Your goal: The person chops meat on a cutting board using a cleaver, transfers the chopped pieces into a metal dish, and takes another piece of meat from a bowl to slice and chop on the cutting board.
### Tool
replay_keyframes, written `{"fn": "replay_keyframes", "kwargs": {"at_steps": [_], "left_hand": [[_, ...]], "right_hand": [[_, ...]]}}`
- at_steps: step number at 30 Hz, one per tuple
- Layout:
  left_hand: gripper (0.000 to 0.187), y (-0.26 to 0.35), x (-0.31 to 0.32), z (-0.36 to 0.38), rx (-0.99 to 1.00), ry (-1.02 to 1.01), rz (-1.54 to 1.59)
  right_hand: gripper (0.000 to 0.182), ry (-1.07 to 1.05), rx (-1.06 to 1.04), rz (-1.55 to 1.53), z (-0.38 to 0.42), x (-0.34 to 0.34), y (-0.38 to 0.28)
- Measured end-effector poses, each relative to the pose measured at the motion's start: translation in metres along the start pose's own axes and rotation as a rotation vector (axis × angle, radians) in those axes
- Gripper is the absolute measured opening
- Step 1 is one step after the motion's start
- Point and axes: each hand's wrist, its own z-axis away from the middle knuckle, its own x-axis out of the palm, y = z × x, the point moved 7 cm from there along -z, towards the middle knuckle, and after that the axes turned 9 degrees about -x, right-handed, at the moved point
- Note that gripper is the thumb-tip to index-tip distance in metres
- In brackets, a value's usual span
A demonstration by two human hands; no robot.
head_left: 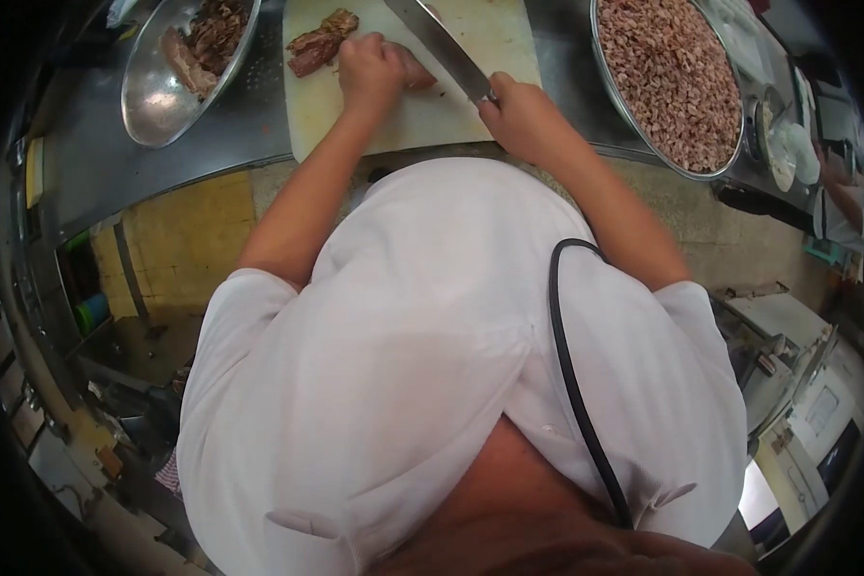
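Steadying the meat on the board at the worktop's near edge, the left hand curls its fingers together; the right hand has its clamped on the knife. Safe cutting needs fingertips tucked back.

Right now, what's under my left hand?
Your left hand covers part of a piece of meat on the cutting board. Its right end shows; what's beneath your palm is hidden.

White shirt, black cord, yellow-brown floor.
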Motion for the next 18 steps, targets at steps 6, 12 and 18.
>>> {"fn": "replay_keyframes", "kwargs": {"at_steps": [6,12,18], "left_hand": [[0.013,0.026,-0.008,0.016,0.315,0.028,0.045],[0.017,0.027,-0.002,0.018,0.341,0.089,0.059],[0.019,0.015,0.001,0.019,0.285,0.032,0.083]], "right_hand": [[0.027,-0.004,-0.003,0.006,0.033,-0.018,-0.016],[0.025,-0.055,-0.008,0.028,0.034,-0.02,-0.02],[0.024,-0.201,0.075,0.009,0.035,-0.026,-0.029]]}}
